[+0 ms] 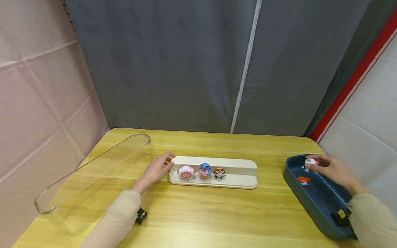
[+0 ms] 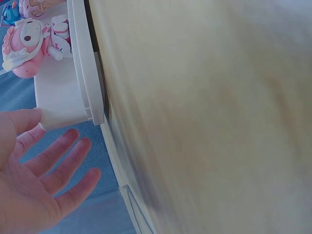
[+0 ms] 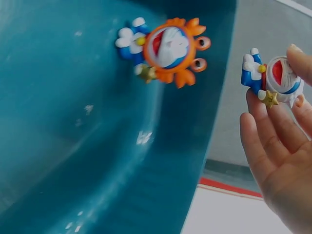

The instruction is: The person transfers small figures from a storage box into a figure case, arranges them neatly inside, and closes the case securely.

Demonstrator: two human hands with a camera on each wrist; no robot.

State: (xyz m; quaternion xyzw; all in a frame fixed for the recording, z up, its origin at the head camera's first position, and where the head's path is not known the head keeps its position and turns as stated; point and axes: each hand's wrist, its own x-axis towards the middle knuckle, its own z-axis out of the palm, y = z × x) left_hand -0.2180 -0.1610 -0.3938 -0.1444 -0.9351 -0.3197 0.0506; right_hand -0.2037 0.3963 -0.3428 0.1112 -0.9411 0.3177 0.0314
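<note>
My right hand [image 1: 336, 172] pinches a small blue-and-white cat figurine [image 3: 273, 80] in a white hat, thumb on its head, above the far end of a dark teal tray [image 1: 313, 203]. A similar figurine with an orange crab hood [image 3: 170, 51] lies in that tray. My left hand [image 1: 156, 168] touches the left end of a cream stepped display base [image 1: 214, 184], its other fingers loosely spread. On the base's lower step stand a pink-and-white figurine [image 1: 186, 173], a blue-and-pink one [image 1: 205, 171] and a small one with a brown-and-gold top [image 1: 219, 174].
A long clear plastic cover [image 1: 93, 175] lies slantwise on the left of the wooden table [image 1: 217, 217]. A grey curtain [image 1: 173, 69] hangs behind the table's far edge. White sheeting with a red strip [image 1: 356, 75] borders the right side.
</note>
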